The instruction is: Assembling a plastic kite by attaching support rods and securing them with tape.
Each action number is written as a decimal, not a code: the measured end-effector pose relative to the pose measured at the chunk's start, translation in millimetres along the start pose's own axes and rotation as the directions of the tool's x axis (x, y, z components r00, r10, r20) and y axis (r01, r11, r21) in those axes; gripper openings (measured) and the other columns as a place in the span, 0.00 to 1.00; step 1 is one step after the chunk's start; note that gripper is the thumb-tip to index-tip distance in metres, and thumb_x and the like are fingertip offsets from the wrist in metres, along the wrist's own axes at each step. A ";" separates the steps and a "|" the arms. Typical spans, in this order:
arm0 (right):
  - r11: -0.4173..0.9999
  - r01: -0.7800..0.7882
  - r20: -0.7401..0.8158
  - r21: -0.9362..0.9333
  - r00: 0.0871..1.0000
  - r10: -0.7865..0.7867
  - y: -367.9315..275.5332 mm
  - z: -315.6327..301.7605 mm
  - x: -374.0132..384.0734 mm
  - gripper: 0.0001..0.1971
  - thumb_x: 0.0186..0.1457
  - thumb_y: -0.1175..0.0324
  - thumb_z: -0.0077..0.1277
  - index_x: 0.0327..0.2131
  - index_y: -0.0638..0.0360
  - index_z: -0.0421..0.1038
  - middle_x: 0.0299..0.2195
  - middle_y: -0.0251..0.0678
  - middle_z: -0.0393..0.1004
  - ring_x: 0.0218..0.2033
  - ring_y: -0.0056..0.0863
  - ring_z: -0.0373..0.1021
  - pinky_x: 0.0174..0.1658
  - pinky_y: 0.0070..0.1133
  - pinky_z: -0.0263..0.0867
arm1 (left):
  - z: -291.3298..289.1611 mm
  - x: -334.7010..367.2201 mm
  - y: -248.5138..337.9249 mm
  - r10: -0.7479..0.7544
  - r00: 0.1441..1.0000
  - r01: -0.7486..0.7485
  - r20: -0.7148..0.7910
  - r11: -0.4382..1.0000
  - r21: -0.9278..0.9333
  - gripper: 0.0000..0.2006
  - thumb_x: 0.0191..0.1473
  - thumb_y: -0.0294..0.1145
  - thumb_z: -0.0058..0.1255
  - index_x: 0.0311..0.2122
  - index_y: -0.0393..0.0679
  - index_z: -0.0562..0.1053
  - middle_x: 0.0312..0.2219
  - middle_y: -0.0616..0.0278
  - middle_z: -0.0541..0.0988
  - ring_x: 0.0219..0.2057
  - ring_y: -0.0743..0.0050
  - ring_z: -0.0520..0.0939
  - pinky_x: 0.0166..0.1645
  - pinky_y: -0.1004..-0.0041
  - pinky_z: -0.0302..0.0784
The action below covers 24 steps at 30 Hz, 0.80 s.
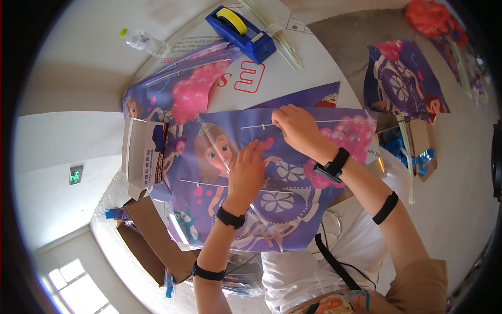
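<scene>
A purple kite sheet (293, 180), printed with a cartoon princess and pink balloons, lies spread in front of me. One thin white rod (251, 127) crosses its upper part, a second white rod (209, 183) runs across lower down, and a pale strip lies lengthwise between them. My left hand (246, 170) rests flat on the sheet's middle, fingers stretched and together. Over the upper rod, my right hand (296, 128) is closed, its fingertips bent down at the rod; whatever they pinch is hidden.
Similar printed sheets (178, 86) are stacked at the far left. Beyond stand a blue tape dispenser (241, 34), a bundle of pale rods (277, 36) and a plastic bottle (144, 43). A white box (137, 152) and a brown carton (157, 235) flank the left side. Another sheet (402, 78) lies at right.
</scene>
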State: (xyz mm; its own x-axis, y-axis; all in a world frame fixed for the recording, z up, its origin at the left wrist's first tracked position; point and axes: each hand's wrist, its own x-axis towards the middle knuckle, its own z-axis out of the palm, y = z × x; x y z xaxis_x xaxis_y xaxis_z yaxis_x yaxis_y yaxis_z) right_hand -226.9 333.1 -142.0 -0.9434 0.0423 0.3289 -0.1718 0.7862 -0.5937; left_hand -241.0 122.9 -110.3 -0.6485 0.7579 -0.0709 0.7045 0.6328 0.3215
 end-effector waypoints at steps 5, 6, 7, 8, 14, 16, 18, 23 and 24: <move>0.994 -0.012 -0.036 -0.111 0.999 0.008 -1.6 3.5 6.0 0.11 0.40 0.80 0.53 0.31 0.59 0.68 0.28 0.37 0.68 0.35 0.37 0.68 0.37 0.31 0.65 | 0.1 30.7 -2.9 -0.107 0.987 0.111 -0.123 0.993 0.029 0.30 0.50 0.27 0.56 0.60 0.40 0.63 0.43 0.53 0.71 0.42 0.52 0.76 0.43 0.62 0.76; 0.989 -0.030 -0.038 -0.147 0.999 0.025 -0.8 2.7 5.9 0.11 0.40 0.80 0.54 0.31 0.59 0.68 0.29 0.36 0.68 0.35 0.36 0.68 0.38 0.30 0.65 | -0.2 35.3 -3.3 -0.120 0.978 0.130 -0.173 0.991 0.044 0.31 0.50 0.27 0.55 0.60 0.41 0.63 0.41 0.53 0.70 0.39 0.53 0.77 0.39 0.63 0.77; 0.982 -0.048 -0.039 -0.183 0.998 0.042 -0.4 2.1 6.2 0.12 0.39 0.80 0.54 0.31 0.59 0.69 0.30 0.36 0.68 0.36 0.35 0.68 0.38 0.30 0.65 | -0.8 39.1 -3.3 -0.120 0.978 0.129 -0.173 0.991 0.042 0.31 0.50 0.27 0.55 0.60 0.41 0.63 0.41 0.53 0.70 0.39 0.53 0.77 0.39 0.63 0.77; 0.981 -0.049 -0.038 -0.185 0.998 0.042 0.9 1.3 6.7 0.12 0.39 0.80 0.54 0.31 0.59 0.69 0.30 0.36 0.68 0.36 0.35 0.68 0.38 0.30 0.65 | -1.7 42.4 -3.0 -0.166 0.976 0.171 -0.142 0.985 0.025 0.31 0.51 0.28 0.55 0.61 0.42 0.62 0.41 0.53 0.70 0.38 0.53 0.77 0.38 0.63 0.76; 0.999 -0.002 -0.082 -0.040 0.997 -0.001 1.4 2.4 9.7 0.10 0.44 0.76 0.58 0.33 0.58 0.70 0.32 0.34 0.68 0.37 0.35 0.68 0.39 0.29 0.65 | 4.4 47.0 -10.8 -0.248 0.965 0.249 -0.088 0.968 -0.001 0.30 0.55 0.32 0.53 0.63 0.46 0.62 0.39 0.53 0.69 0.36 0.54 0.77 0.36 0.62 0.76; 0.996 0.046 -0.036 -0.072 0.998 -0.049 0.6 2.4 12.7 0.11 0.44 0.72 0.62 0.32 0.57 0.71 0.33 0.34 0.69 0.39 0.34 0.68 0.41 0.28 0.65 | 5.4 48.5 -10.0 -0.248 0.965 0.249 -0.088 0.969 -0.004 0.29 0.55 0.33 0.52 0.63 0.46 0.62 0.39 0.53 0.69 0.37 0.54 0.77 0.36 0.62 0.76; 0.994 0.068 -0.042 -0.080 0.997 -0.072 -0.5 6.3 15.5 0.10 0.44 0.71 0.61 0.31 0.57 0.71 0.33 0.33 0.69 0.39 0.34 0.68 0.42 0.29 0.65 | 9.2 47.8 -10.1 -0.222 0.963 0.226 -0.153 0.974 0.010 0.29 0.56 0.34 0.53 0.62 0.46 0.63 0.39 0.54 0.69 0.38 0.56 0.76 0.36 0.62 0.75; 0.986 0.099 -0.035 -0.133 0.994 -0.105 1.4 13.5 19.8 0.09 0.43 0.69 0.60 0.28 0.58 0.72 0.32 0.35 0.70 0.40 0.33 0.68 0.43 0.28 0.64 | 14.1 44.0 -6.8 -0.222 0.959 0.234 -0.177 0.971 0.048 0.28 0.56 0.34 0.53 0.62 0.48 0.64 0.39 0.56 0.69 0.38 0.59 0.76 0.36 0.63 0.74; 0.985 0.096 -0.030 -0.143 0.994 -0.102 0.3 14.4 20.9 0.09 0.43 0.69 0.60 0.28 0.59 0.72 0.32 0.35 0.70 0.40 0.33 0.68 0.43 0.28 0.64 | 14.6 43.2 -8.2 -0.201 0.962 0.216 -0.186 0.974 0.063 0.28 0.56 0.33 0.53 0.62 0.49 0.64 0.39 0.57 0.69 0.38 0.59 0.76 0.36 0.64 0.74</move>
State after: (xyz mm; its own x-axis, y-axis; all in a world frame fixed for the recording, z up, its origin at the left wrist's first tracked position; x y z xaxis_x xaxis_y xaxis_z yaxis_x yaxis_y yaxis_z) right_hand -250.8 325.4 -145.8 -0.9121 -0.0193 0.4095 -0.2195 0.8666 -0.4482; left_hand -270.6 152.8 -129.8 -0.8188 0.5725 0.0427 0.5649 0.7901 0.2382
